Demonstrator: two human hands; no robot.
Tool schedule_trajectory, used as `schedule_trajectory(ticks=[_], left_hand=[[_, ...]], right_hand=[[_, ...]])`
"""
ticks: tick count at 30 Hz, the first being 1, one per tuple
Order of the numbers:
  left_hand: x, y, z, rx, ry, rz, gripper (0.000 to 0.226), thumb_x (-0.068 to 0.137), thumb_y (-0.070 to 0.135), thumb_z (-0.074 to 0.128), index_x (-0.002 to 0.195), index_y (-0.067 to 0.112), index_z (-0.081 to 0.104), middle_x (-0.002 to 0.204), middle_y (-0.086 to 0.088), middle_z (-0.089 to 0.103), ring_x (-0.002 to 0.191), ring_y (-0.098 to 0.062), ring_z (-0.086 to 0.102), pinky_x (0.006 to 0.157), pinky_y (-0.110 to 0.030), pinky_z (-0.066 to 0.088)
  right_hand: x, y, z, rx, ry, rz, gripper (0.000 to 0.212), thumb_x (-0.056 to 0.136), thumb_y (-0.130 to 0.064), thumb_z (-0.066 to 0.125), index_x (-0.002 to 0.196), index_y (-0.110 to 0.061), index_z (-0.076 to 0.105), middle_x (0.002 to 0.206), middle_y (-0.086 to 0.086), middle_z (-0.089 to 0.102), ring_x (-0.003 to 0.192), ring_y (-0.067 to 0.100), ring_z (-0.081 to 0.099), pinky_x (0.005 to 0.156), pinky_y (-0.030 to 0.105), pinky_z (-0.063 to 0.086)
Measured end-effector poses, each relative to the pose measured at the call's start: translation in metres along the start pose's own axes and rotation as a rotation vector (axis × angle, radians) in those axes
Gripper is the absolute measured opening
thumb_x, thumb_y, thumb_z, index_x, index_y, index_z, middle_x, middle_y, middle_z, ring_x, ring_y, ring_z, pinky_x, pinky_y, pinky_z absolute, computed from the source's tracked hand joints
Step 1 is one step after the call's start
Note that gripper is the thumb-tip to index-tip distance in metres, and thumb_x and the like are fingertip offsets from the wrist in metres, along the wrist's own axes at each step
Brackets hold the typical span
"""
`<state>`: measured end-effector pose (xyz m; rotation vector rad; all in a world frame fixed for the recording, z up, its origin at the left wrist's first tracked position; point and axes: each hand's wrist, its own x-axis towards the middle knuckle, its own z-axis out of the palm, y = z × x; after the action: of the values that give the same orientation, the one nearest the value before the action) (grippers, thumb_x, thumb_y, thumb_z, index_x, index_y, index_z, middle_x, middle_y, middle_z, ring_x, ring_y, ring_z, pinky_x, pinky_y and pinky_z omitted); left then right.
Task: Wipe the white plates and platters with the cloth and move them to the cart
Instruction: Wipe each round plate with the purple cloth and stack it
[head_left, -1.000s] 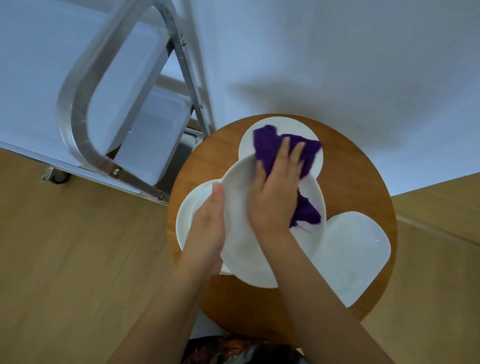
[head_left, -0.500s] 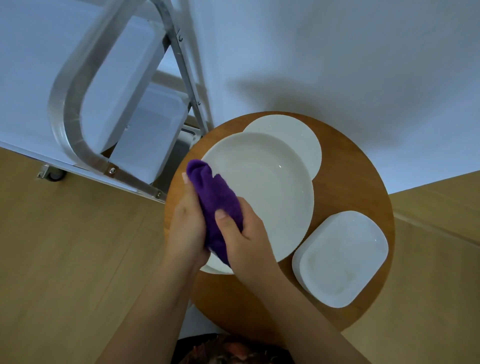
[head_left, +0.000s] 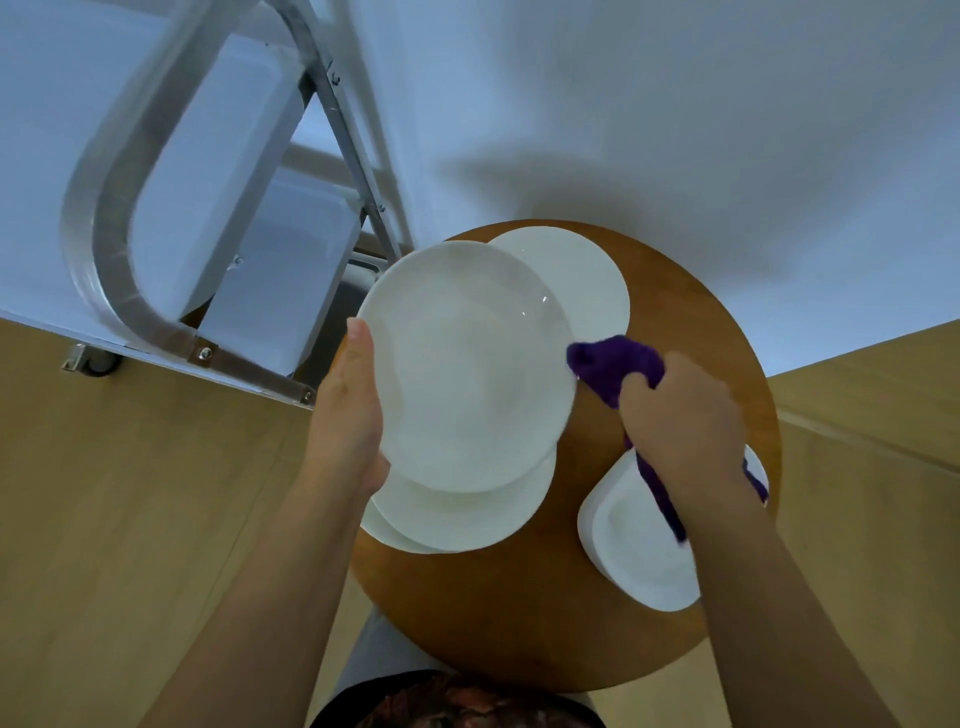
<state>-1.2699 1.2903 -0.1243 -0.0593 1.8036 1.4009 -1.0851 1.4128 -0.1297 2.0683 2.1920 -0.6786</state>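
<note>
Over the round wooden table (head_left: 519, 613), left hand (head_left: 348, 410) gripping the big round plate (head_left: 462, 369) by its left rim, thumb along the edge, plate lifted and tilted above the stack of plates (head_left: 467, 519) below. Right hand (head_left: 685, 421) off to the side, fingers curled round the purple cloth (head_left: 613, 366), one bunched end just touching the plate's right rim, a tail hanging down over the squarish platter (head_left: 639, 551). By the look of it, wiping on this plate about finished, carry to the cart (head_left: 119, 270) up next. Calls for a swing up and left, clear of the cart's metal frame, onto a pale tray (head_left: 291, 280). Glazed white china, smooth, glossy, small highlights near the far rim; likely slippery in a one-handed edge grip. Cloth soft, nappy, crumpled. Another flat round plate (head_left: 582, 280) at the far side, part hidden by the lifted one. Table top warm brown, matte
</note>
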Motion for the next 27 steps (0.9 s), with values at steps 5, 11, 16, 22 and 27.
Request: schedule_trajectory(ticks=[5, 11, 16, 22, 27], left_hand=[[0.014, -0.004, 0.006, -0.141, -0.140, -0.085, 0.046, 0.088, 0.065, 0.035, 0.118, 0.038, 0.056, 0.114, 0.007, 0.064, 0.102, -0.019, 0.062, 0.077, -0.041, 0.057], [0.038, -0.001, 0.031, 0.098, -0.110, -0.057, 0.037, 0.089, 0.064, 0.036, 0.105, 0.035, 0.053, 0.093, 0.016, 0.058, 0.086, -0.010, 0.056, 0.076, -0.033, 0.050], [0.076, 0.012, 0.062, 0.764, -0.057, 0.317, 0.032, 0.101, 0.036, 0.030, 0.116, 0.017, 0.051, 0.098, 0.002, 0.059, 0.087, -0.014, 0.057, 0.073, -0.029, 0.049], [0.126, 0.014, 0.087, 1.129, -0.049, 0.356, 0.037, 0.101, 0.026, 0.037, 0.128, 0.003, 0.047, 0.123, -0.017, 0.056, 0.109, -0.032, 0.055, 0.092, -0.042, 0.047], [0.152, 0.006, 0.090, 1.176, -0.113, 0.343, 0.035, 0.099, 0.032, 0.044, 0.121, 0.007, 0.055, 0.119, -0.014, 0.059, 0.106, -0.029, 0.057, 0.088, -0.035, 0.046]], right_hand=[[0.017, 0.002, 0.009, 0.875, -0.222, 0.203, 0.029, 0.084, -0.053, 0.058, 0.091, -0.025, 0.052, 0.077, -0.004, 0.059, 0.068, 0.010, 0.058, 0.051, 0.017, 0.041], [0.042, 0.014, 0.021, 0.726, -0.111, 0.105, 0.017, 0.083, -0.027, 0.065, 0.083, -0.031, 0.049, 0.083, -0.009, 0.057, 0.076, 0.008, 0.053, 0.056, 0.019, 0.037], [0.079, 0.014, 0.015, 0.571, 0.008, 0.097, 0.018, 0.086, -0.031, 0.061, 0.096, -0.024, 0.048, 0.081, -0.009, 0.052, 0.073, 0.009, 0.050, 0.056, 0.018, 0.035], [0.115, 0.000, 0.022, 0.318, 0.101, 0.070, 0.030, 0.088, -0.035, 0.055, 0.110, -0.014, 0.052, 0.098, 0.000, 0.057, 0.090, 0.018, 0.056, 0.071, 0.029, 0.046], [0.128, 0.001, 0.041, 0.227, 0.096, 0.134, 0.039, 0.090, -0.033, 0.056, 0.122, -0.012, 0.047, 0.116, 0.006, 0.058, 0.105, 0.023, 0.056, 0.076, 0.031, 0.043]])
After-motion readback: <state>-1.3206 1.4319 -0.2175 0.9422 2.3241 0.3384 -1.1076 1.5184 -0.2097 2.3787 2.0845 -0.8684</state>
